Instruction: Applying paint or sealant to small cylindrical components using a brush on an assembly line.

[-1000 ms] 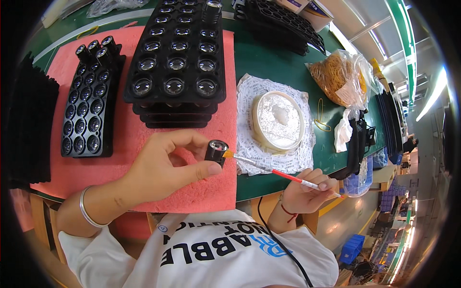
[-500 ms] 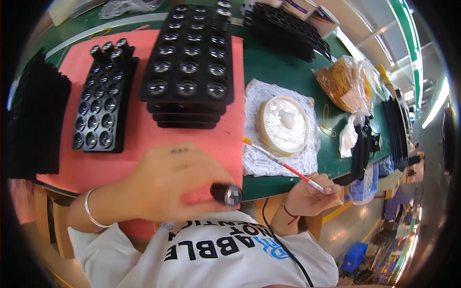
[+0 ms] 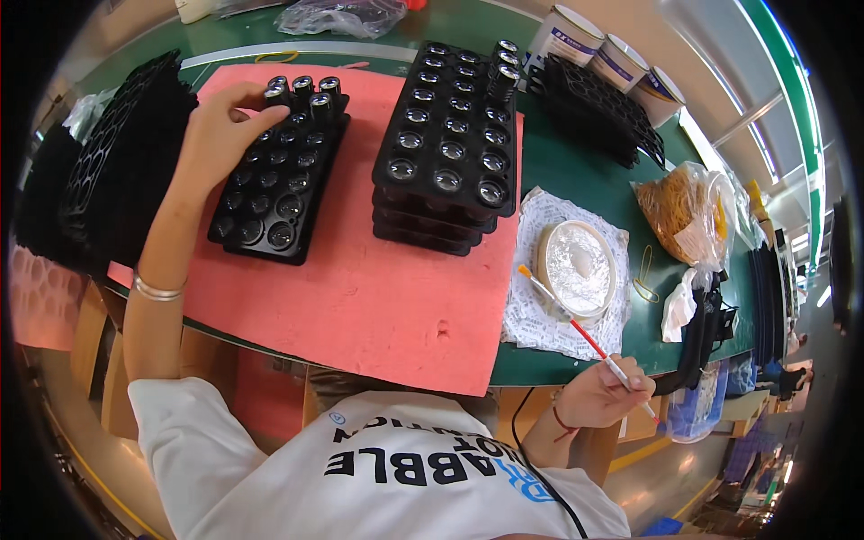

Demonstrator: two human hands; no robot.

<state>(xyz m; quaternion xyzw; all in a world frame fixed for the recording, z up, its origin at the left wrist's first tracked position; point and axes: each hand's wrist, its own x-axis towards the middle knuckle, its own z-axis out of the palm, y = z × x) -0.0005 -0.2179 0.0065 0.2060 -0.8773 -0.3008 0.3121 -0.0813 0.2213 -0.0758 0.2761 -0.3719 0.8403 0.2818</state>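
Note:
My left hand [image 3: 220,135] reaches to the far end of a black tray [image 3: 301,229] on the left. Its fingers close around a short black lens tube [image 3: 273,95], beside other tubes standing upright there. Clear round lenses show in the tray's holes. Held low at the right, my right hand [image 3: 605,393] grips a thin red-and-white paintbrush [image 3: 587,337]. The orange brush tip points toward a round white tub [image 3: 577,270] with a shiny, wrinkled surface, sitting on a patterned white cloth [image 3: 535,326].
A pink mat [image 3: 423,315] covers part of the green table [image 3: 562,162]. A stack of black lens trays [image 3: 450,148] stands at mid-table. Black perforated trays [image 3: 117,162] lean at the far left. Cans [image 3: 567,36] and a bag of rubber bands [image 3: 684,211] are to the right.
My left hand has carried the black lens tube from in front of me to the far end of the left tray. My right hand still holds the brush. The view has shifted.

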